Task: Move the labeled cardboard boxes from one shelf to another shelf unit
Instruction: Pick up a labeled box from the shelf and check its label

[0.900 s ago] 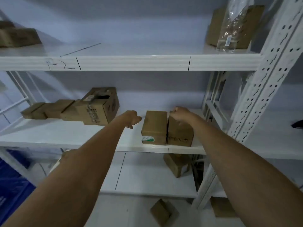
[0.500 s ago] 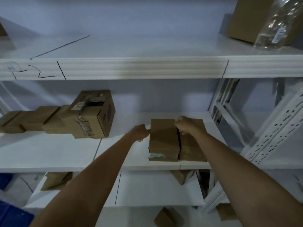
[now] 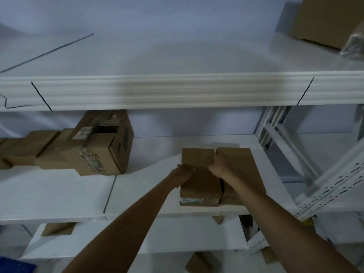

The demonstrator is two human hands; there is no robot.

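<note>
Cardboard box (image 3: pixel 199 174) clasped at both flanks by your left hand (image 3: pixel 182 174) and right hand (image 3: pixel 220 167), each grip closed, for lifting off the shelf (image 3: pixel 137 194).

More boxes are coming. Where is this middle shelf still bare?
Bare between the big taped box and the two small boxes under both hands, and along the front edge left. The far left is crowded with boxes.

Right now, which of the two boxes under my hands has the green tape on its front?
The left box, gripped by both hands; the right box beside it has a plain brown front.
</note>
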